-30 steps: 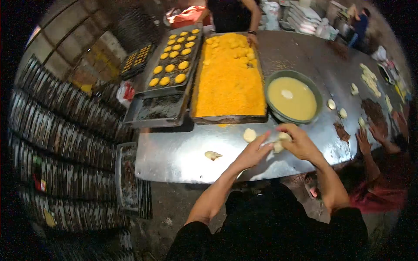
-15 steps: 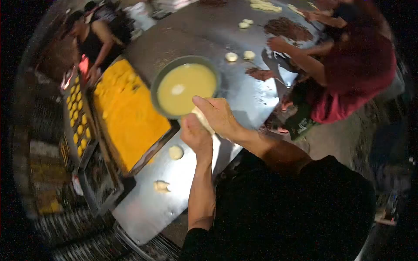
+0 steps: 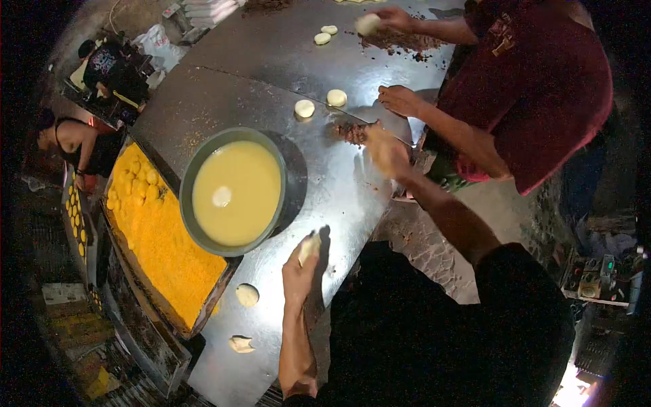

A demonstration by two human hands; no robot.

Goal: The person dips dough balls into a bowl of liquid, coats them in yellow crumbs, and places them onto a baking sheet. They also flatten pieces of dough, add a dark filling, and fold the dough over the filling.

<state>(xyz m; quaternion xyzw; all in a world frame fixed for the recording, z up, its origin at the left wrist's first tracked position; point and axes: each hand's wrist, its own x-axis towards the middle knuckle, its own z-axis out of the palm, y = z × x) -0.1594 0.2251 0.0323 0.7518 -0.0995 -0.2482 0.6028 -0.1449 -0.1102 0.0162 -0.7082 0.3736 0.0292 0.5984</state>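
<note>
My left hand [image 3: 298, 275] is closed round a flattened piece of pale dough [image 3: 310, 249], held over the metal table. My right hand [image 3: 386, 150] is stretched far forward, its fingertips at a small heap of dark brown crumbly filling [image 3: 349, 133]; motion blurs its fingers. A round dough ball [image 3: 247, 294] and a torn scrap of dough [image 3: 241, 344] lie left of my left hand. Ahead stands a big grey-green basin [image 3: 187, 224] of yellow liquid, with a whitish round spot in it. Two more dough rounds [image 3: 337, 98] sit beyond the filling.
A tray [image 3: 215, 298] of orange-yellow crumbs with coated pieces stands left of the basin. Across the metal table [image 3: 237, 91], a co-worker in a dark red shirt [image 3: 542, 88] holds a pale dough piece [image 3: 368, 24] over more filling. Other people [image 3: 85, 146] work at far left.
My hands were together round the dough; now they are apart. The right has reached forward to the filling while the left keeps the dough. The view has shifted.
</note>
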